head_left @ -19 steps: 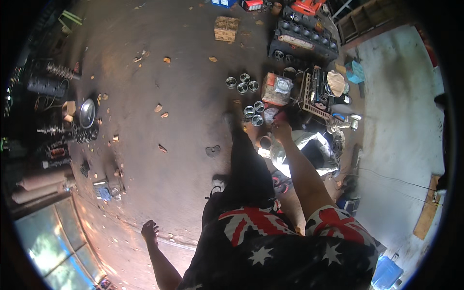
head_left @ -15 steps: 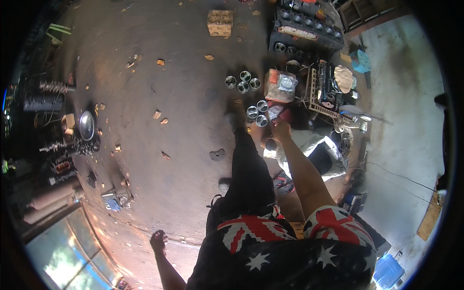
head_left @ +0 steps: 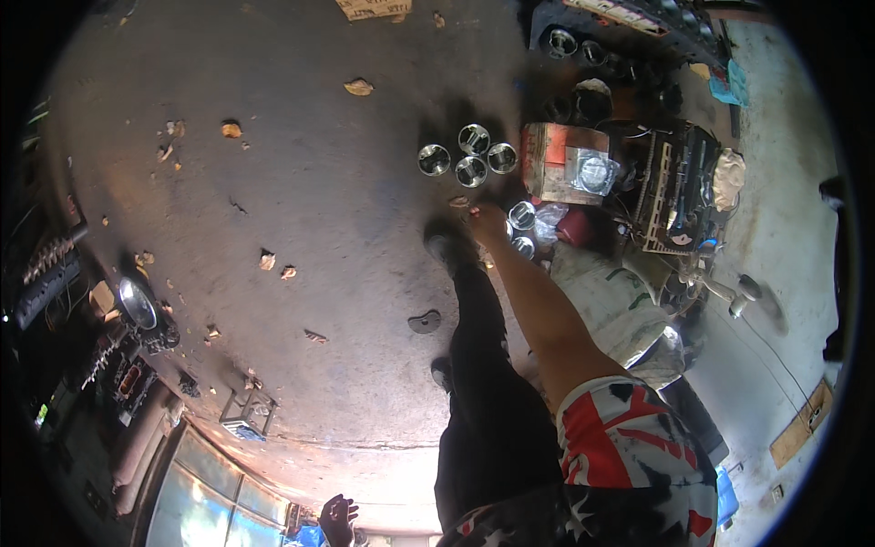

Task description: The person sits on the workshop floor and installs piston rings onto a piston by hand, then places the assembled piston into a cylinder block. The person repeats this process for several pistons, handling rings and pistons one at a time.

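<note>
silver and round, a tilted dish [head_left: 138, 303] is the first thing we pick out at the left, among dark metal parts [head_left: 46, 296]. dry leaves [head_left: 267, 260] are scattered over the brown floor [head_left: 346, 201], and we see a small metal stand [head_left: 248, 412] toward its lower side. by the lower edge is our left hand [head_left: 338, 517], fingers parted and loosely bent, near a blue thing [head_left: 310, 536]. farther right, a flat grey pad [head_left: 425, 322] lies below our dark shoe [head_left: 445, 251]. four pistons [head_left: 470, 171] sit in a cluster above the shoe. below them we hold out our right hand [head_left: 489, 223], fingers curled inward; we cannot tell whether they grip anything. more pistons [head_left: 522, 215] show just right of that hand, partly hidden by it. beside those we see a clear bag [head_left: 550, 221] and a red thing [head_left: 574, 226], with a box [head_left: 543, 178] above them bearing a wrapped disc [head_left: 594, 171]. a pale sack [head_left: 592, 292] lies below, and a slotted tan crate [head_left: 654, 205] stands at its upper right.
</note>
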`<action>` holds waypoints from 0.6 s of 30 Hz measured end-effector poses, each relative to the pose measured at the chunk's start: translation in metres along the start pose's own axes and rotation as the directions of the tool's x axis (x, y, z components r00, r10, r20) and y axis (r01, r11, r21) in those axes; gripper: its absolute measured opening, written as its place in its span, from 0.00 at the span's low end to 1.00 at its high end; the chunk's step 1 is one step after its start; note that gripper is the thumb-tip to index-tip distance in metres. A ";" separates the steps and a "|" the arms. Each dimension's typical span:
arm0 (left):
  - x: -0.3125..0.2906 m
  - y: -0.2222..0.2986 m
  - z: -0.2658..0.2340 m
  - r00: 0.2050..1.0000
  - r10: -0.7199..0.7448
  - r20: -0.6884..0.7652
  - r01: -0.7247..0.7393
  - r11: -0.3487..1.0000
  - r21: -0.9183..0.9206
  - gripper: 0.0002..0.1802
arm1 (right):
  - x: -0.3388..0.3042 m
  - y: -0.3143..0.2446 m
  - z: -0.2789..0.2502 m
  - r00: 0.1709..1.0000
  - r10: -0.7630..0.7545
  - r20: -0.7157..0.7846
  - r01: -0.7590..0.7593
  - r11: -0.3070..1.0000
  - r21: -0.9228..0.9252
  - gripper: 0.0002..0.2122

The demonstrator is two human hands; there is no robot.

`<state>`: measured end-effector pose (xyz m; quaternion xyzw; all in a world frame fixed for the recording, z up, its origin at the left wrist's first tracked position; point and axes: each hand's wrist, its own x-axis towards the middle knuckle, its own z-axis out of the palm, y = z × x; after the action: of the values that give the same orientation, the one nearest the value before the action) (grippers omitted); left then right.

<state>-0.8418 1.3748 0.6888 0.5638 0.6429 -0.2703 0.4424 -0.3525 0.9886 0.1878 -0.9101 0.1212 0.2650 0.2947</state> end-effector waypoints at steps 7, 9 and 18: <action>0.024 0.091 0.029 0.996 0.001 0.084 -0.032 0.931 0.364 0.19 | 0.073 0.002 0.050 0.983 0.180 0.017 -0.181 0.981 0.076 0.08; 0.032 0.099 0.027 0.925 0.216 0.314 -0.375 0.663 0.648 0.20 | 0.082 0.009 0.052 0.964 0.266 0.020 -0.267 0.957 0.115 0.08; 0.052 0.093 0.016 0.995 -0.007 0.101 -0.047 0.852 0.522 0.20 | 0.131 0.051 0.054 0.914 0.350 -0.206 -0.346 0.936 0.059 0.08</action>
<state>-0.7463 1.4073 0.6499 0.6555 0.5163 -0.4580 0.3064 -0.2853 0.9720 0.0547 -0.8940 0.3149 0.2127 0.2376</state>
